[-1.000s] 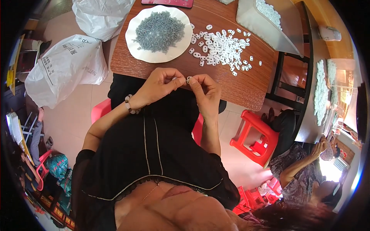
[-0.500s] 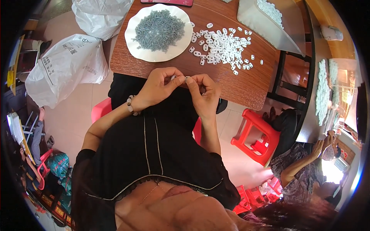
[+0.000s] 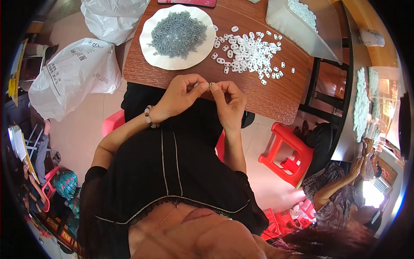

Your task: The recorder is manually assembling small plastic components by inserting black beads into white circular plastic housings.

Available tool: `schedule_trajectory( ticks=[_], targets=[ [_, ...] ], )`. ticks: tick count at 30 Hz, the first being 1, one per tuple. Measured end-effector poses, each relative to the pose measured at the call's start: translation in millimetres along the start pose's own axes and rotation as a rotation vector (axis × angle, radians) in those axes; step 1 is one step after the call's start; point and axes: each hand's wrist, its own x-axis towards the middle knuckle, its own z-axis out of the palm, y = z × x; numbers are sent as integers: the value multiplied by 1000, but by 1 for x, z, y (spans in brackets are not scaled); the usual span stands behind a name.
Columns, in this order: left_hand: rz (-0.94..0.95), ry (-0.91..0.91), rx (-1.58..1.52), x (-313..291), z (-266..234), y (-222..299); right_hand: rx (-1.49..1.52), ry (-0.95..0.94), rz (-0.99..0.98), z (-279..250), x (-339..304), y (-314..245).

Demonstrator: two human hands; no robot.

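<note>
My left hand (image 3: 183, 96) and my right hand (image 3: 229, 100) meet at the near edge of the table, fingertips almost touching. Between thumb and forefinger, my right hand pinches a small white piece (image 3: 211, 86), seemingly like the loose ones on the table. My left hand is closed in a pinch beside it; what it holds is too small and covered to name. Just beyond, a white scalloped plate (image 3: 148, 58) carries a heap of small grey rod-like pieces (image 3: 179, 34). To its right, many white two-hole pieces (image 3: 250, 54) lie scattered on the wooden table (image 3: 194, 74).
A translucent bin (image 3: 286, 26) with more white pieces stands at the far right corner. White sacks (image 3: 77, 77) are on the floor to the left. A red stool (image 3: 280, 151) is at the right, near another person (image 3: 332, 185) working at a dark table (image 3: 345, 129).
Both hands have shifted very slightly, and the small white piece between the fingertips shows a little higher and further right. The plate and loose pieces have stayed put.
</note>
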Motion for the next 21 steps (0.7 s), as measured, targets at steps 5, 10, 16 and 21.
schedule_trajectory(
  ticks=[5, 10, 16, 21],
  targets=[
    [-53, -62, -45, 2, -3, -10, -76, 5, -36, -1, 1, 3],
    [-71, -55, -47, 2, -2, -13, -54, 15, -34, -1, 2, 6],
    [-59, -15, -41, 1, -4, -12, -42, 32, -24, -2, 2, 10],
    [-77, -13, -86, 0, -4, -6, -39, 35, -33, -1, 2, 7]
  ],
)
